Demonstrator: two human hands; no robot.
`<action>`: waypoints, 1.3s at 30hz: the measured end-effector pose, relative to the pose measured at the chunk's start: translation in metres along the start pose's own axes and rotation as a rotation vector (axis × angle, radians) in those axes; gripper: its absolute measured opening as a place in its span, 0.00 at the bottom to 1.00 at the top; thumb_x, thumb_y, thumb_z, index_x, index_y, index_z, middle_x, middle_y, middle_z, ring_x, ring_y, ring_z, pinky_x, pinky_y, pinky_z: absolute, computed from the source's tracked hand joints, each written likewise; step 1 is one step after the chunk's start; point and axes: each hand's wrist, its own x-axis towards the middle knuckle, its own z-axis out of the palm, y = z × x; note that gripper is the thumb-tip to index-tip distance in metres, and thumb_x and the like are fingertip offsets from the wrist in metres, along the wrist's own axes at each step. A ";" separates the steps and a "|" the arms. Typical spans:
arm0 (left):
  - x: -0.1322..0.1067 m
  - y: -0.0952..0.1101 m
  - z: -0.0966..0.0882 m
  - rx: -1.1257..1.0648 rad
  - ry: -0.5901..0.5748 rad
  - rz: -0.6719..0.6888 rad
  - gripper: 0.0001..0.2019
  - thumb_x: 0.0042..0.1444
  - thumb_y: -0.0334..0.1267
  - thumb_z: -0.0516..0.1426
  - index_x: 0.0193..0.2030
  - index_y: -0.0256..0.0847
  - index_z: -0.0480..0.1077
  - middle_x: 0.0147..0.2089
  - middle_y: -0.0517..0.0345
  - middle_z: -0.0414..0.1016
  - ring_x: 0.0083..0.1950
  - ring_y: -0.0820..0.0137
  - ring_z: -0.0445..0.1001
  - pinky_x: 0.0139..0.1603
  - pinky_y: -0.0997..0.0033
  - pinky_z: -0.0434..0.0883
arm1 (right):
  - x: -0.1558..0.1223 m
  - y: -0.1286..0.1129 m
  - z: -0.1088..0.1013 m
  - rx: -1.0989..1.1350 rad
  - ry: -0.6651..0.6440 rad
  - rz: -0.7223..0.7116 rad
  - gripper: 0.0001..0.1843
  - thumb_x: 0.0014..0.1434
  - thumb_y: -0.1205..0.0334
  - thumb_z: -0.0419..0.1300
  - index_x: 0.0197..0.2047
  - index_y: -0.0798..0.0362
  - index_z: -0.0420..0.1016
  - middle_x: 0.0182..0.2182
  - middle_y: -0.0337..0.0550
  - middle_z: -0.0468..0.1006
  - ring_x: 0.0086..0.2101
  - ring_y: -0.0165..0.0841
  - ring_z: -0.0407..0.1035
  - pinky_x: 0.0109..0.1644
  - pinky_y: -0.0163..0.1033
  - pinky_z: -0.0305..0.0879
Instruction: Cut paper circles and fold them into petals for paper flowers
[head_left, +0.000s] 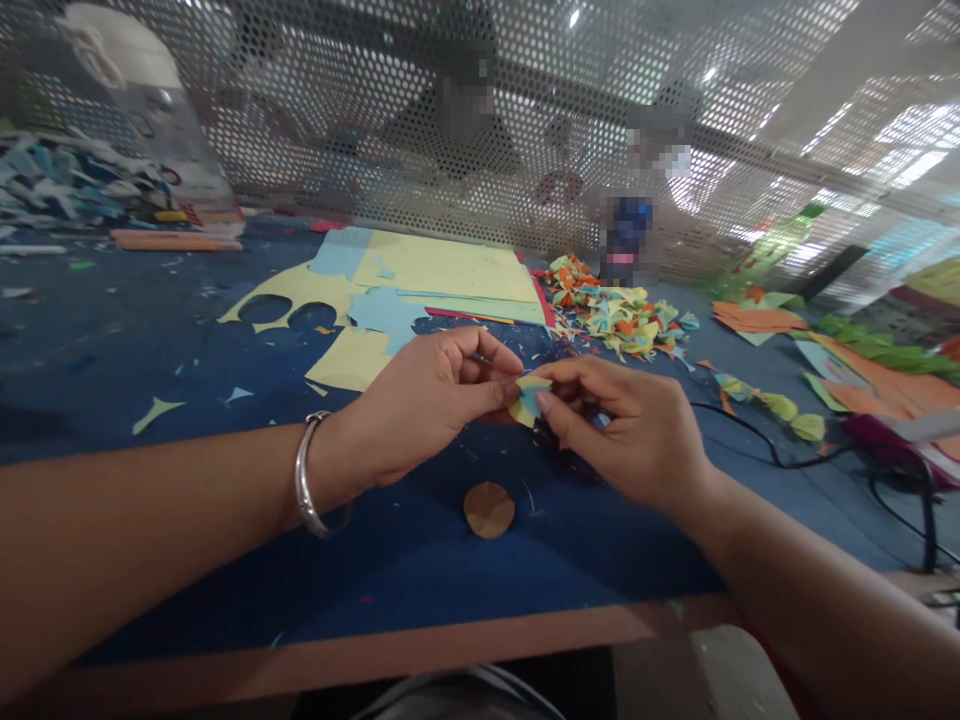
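Observation:
Between my two hands is a small yellow and blue paper piece (pixel 529 397), held a little above the blue table. My left hand (pixel 442 395), with a silver bangle at its wrist, pinches the piece's left edge between thumb and fingers. From the other side my right hand (pixel 626 420) grips it, thumb in front and fingers behind. Partly hidden under my right hand lies a dark object (pixel 551 435) whose kind I cannot make out. Nearer to me on the table is a round brown disc (pixel 489 510).
Yellow paper sheets (pixel 450 262) and a cut-out yellow sheet (pixel 300 290) lie ahead. A heap of folded paper pieces (pixel 622 310) sits at back right, orange paper (pixel 915 375) further right. A clear bottle (pixel 169 130) stands back left, before a perforated metal screen (pixel 315 110); people are behind it.

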 end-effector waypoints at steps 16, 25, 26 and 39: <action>-0.001 0.001 0.001 0.024 0.026 -0.009 0.15 0.50 0.36 0.70 0.37 0.39 0.68 0.28 0.64 0.76 0.33 0.73 0.78 0.42 0.71 0.77 | 0.002 0.002 0.001 0.030 -0.023 0.077 0.06 0.65 0.59 0.64 0.39 0.52 0.79 0.28 0.38 0.80 0.23 0.26 0.70 0.26 0.31 0.64; -0.001 0.001 0.004 0.066 0.080 0.021 0.14 0.48 0.30 0.68 0.36 0.39 0.67 0.31 0.61 0.78 0.33 0.73 0.78 0.39 0.72 0.73 | 0.002 0.002 0.001 0.080 -0.016 0.081 0.05 0.65 0.60 0.64 0.40 0.52 0.78 0.28 0.36 0.78 0.24 0.26 0.71 0.28 0.31 0.65; -0.001 0.001 0.003 0.062 0.083 0.017 0.14 0.48 0.29 0.67 0.36 0.40 0.67 0.30 0.61 0.78 0.32 0.73 0.78 0.38 0.72 0.73 | 0.002 0.002 0.001 0.076 -0.016 0.086 0.05 0.64 0.60 0.64 0.40 0.52 0.78 0.28 0.36 0.78 0.24 0.26 0.71 0.28 0.31 0.65; -0.007 -0.002 0.012 -0.095 0.142 -0.124 0.23 0.46 0.33 0.71 0.44 0.40 0.65 0.28 0.66 0.75 0.30 0.73 0.78 0.39 0.71 0.75 | 0.003 0.003 0.002 -0.035 0.024 0.011 0.02 0.64 0.65 0.63 0.37 0.53 0.77 0.26 0.33 0.76 0.23 0.23 0.68 0.27 0.30 0.62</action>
